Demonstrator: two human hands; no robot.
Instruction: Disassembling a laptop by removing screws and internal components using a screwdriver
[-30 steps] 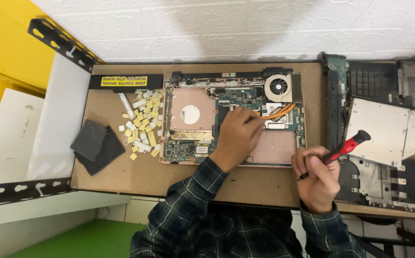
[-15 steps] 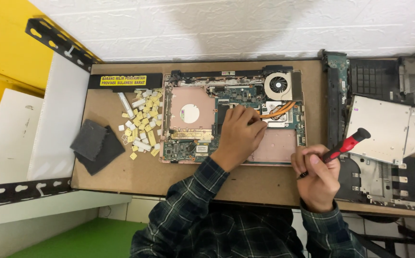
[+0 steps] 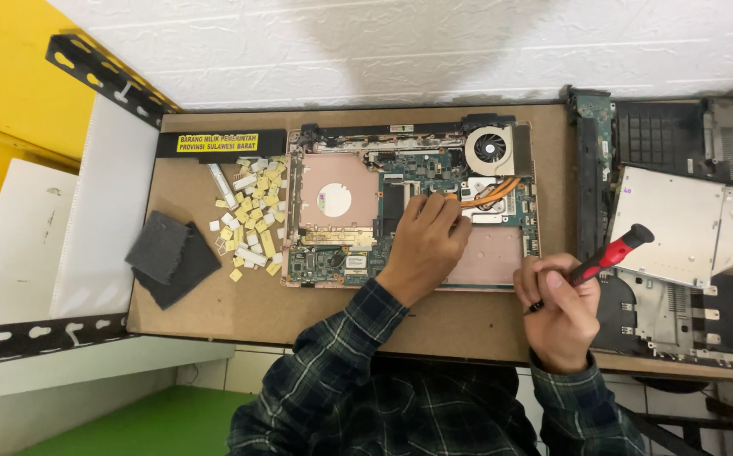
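Head view: an opened laptop base lies on a brown board, its fan at the far right corner. Left hand rests flat on the base's middle, fingers loose, clasping nothing. Right hand, just right of the base, is closed around a red-handled screwdriver. Small yellow and white pieces lie left of the base.

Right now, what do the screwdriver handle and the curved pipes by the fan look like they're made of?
Screwdriver handle: probably hard plastic with rubbery black sections, judging by the glossy red and matte black. Curved pipes: likely copper, from their orange metallic sheen. Fan: seemingly black plastic blades in a pale metal housing.
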